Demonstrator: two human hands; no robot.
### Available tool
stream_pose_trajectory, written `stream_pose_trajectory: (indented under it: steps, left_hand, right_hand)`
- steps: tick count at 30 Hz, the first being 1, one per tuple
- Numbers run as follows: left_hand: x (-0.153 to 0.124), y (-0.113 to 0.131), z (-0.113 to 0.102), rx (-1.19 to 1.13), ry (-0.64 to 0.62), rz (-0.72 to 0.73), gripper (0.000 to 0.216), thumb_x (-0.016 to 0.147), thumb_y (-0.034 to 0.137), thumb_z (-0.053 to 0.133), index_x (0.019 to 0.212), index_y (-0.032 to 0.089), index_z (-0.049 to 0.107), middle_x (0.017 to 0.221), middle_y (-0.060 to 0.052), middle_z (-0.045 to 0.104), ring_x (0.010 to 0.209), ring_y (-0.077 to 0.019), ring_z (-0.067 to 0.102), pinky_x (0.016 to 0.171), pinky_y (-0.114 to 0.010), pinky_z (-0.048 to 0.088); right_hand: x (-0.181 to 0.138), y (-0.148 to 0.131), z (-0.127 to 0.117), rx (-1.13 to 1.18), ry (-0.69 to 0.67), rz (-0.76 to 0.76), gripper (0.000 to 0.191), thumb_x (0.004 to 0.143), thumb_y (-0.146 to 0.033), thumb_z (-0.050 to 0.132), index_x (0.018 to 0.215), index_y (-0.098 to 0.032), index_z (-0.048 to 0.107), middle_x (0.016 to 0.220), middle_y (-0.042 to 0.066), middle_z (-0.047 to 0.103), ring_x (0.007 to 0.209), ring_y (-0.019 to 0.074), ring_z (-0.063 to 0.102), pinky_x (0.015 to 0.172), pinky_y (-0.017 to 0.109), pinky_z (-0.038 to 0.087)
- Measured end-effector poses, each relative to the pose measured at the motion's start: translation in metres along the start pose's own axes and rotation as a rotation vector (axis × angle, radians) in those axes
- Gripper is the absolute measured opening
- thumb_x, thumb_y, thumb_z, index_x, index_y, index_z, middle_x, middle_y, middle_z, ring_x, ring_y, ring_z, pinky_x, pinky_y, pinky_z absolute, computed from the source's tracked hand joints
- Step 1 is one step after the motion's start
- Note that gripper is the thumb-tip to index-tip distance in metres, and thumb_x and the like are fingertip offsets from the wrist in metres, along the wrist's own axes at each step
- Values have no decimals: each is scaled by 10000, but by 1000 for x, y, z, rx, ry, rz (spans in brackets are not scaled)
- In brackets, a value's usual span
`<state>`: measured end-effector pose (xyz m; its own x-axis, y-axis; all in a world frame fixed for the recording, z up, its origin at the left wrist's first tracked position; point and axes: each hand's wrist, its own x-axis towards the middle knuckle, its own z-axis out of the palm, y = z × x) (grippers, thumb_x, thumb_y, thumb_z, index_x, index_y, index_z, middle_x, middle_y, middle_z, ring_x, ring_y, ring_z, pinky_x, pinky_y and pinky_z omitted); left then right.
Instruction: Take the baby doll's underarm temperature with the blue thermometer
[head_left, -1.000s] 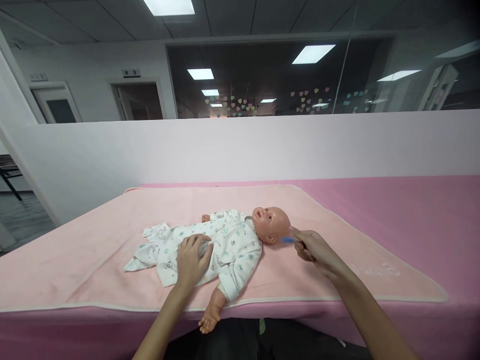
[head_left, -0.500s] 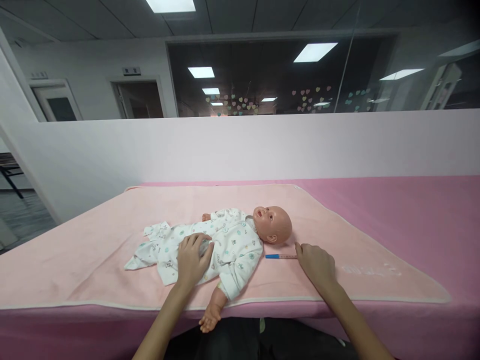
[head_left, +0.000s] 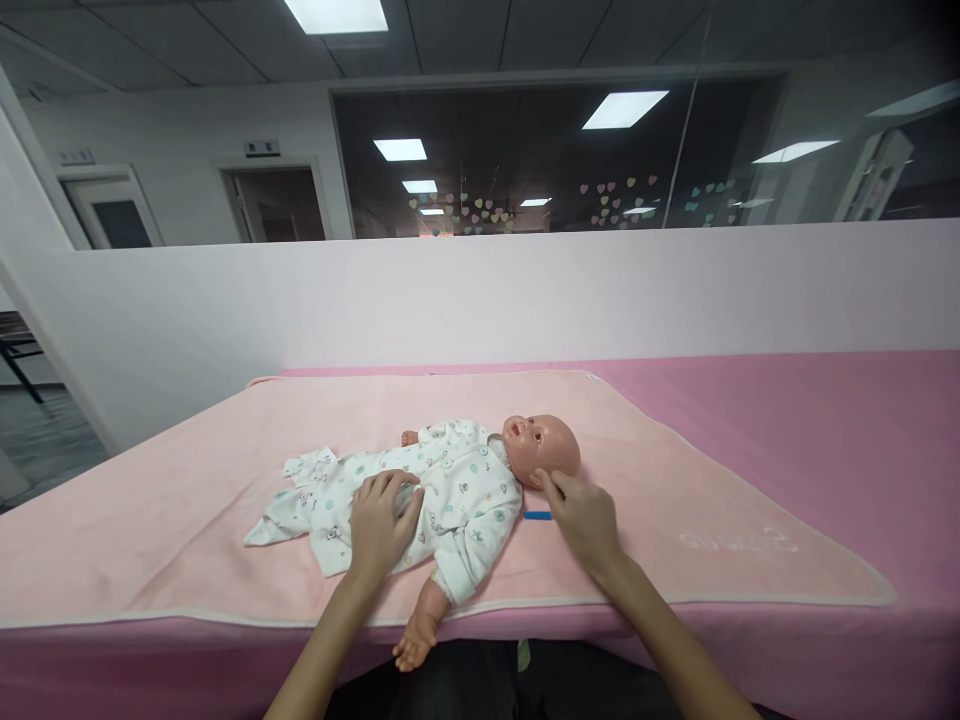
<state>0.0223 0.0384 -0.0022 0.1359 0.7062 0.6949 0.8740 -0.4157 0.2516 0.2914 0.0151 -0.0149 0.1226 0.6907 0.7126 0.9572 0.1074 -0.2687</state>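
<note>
A baby doll [head_left: 457, 480] in a white printed romper lies on its back, with its bald head [head_left: 551, 445] to the right. My left hand [head_left: 381, 522] rests on the romper at the doll's belly and hip, thumb and fingers apart. Beside the doll's ear, my right hand [head_left: 586, 520] has its fingers curled and the thumb and forefinger close together. Whether they pinch anything is hard to make out. The blue end of a thin stick [head_left: 537, 515], which looks like a thermometer, lies on the towel by the doll's shoulder; my right hand hides the rest.
Under the doll is a peach towel [head_left: 187, 480] with a white edge, spread over a pink table cover [head_left: 840, 450]. One doll arm [head_left: 421, 625] hangs past the front edge. A white partition [head_left: 525, 300] with glass above stands behind.
My right hand has moved left from the stick's right end to beside the doll's ear, now covering most of the stick. My left hand stays on the doll.
</note>
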Motion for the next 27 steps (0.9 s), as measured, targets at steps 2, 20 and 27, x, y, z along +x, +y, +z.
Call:
stream_pose_trajectory:
  steps: [2,20,27]
  left_hand:
    - [0,0,0,-9,-6,-2,193,819,354,458,891,238,594,958,-30,613,923,-220,499,807,-355,353]
    - [8,3,-5,-126,-24,-137,198,804,385,466,842,249,605,929,-7,639,913,-224,522,803,-372,377]
    - [61,48,3,-323,114,-31,209,815,342,449,888,210,593,921,-33,640,905,-198,540,829,-350,399]
  right_hand:
    - [8,-18,7,65,41,-70,521,896,-419,345,472,-169,514,433,6,489,407,86,405,449,243,173]
    - [36,-67,77,329,224,-212,272,937,-218,305,910,-154,568,711,43,645,590,132,582,518,229,360]
    - [34,-68,71,245,192,-347,352,919,-282,368,638,-183,556,579,26,548,565,130,524,530,238,358]
